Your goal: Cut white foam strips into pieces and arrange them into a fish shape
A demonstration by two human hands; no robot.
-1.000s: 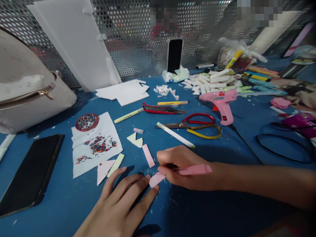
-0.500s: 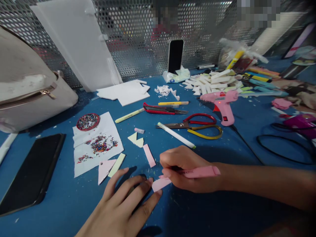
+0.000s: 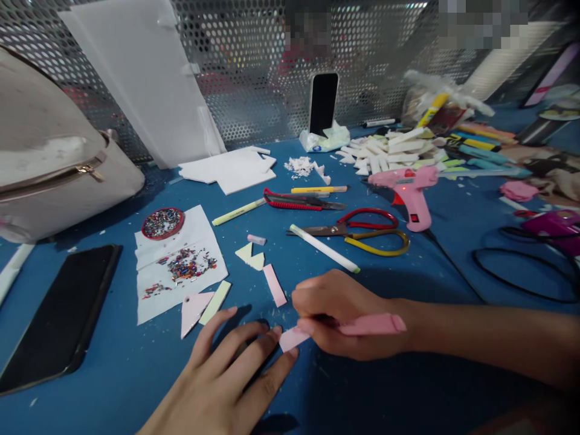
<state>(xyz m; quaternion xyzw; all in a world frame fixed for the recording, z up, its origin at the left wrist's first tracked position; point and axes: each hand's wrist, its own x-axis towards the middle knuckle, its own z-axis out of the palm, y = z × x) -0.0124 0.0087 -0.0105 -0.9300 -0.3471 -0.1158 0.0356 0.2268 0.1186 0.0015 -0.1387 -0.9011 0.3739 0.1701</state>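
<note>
The pink marker (image 3: 374,324) is a thick pen with a smooth, matte barrel; the strip (image 3: 290,340) is a small, flat, paler pink piece. The right hand (image 3: 347,314) is closed around the marker, whose back end slants out beyond the thumb toward the wrist. The strip lies on the bench (image 3: 362,399), just left of the right hand's fingertips and against the splayed fingertips of the left hand (image 3: 231,368). Whether the marker's tip touches it is unclear. Compared with one second ago, the marker's back end sits farther right and lower.
</note>
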